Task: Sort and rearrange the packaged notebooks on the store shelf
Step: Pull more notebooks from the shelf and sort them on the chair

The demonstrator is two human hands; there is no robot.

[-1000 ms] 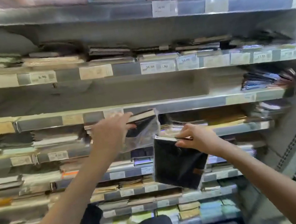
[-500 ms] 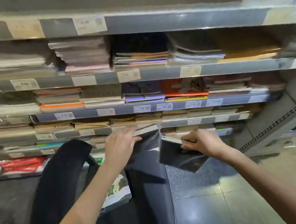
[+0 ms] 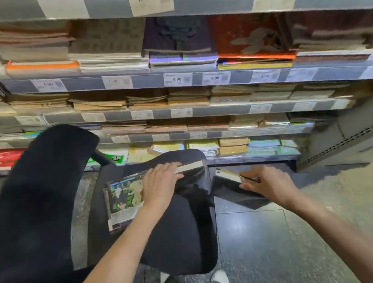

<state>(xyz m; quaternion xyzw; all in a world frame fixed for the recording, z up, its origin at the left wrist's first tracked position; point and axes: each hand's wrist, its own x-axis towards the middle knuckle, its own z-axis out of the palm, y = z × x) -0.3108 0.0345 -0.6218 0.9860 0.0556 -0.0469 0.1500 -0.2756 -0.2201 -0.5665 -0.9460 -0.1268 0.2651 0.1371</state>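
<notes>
My left hand (image 3: 161,181) grips a black notebook in a clear plastic sleeve (image 3: 191,174) and holds it low over the seat of a black office chair (image 3: 175,235). A colourful illustrated packaged notebook (image 3: 124,199) lies flat on that seat, just left of my left hand. My right hand (image 3: 268,183) holds a second black notebook (image 3: 229,184) by its edge, to the right of the chair and above the floor. Stacks of packaged notebooks (image 3: 180,43) fill the shelves behind.
The chair's black backrest (image 3: 38,212) stands at the left. Several shelf rails with price tags (image 3: 177,79) run across the view, the lowest shelf (image 3: 249,149) close to my hands. Dark tiled floor (image 3: 256,240) lies under and right of the chair. My shoes (image 3: 217,282) show at the bottom.
Both hands have dropped from the upper shelves to chair height with their black notebooks. My view has tilted down, so the chair seat and the illustrated notebook on it now show.
</notes>
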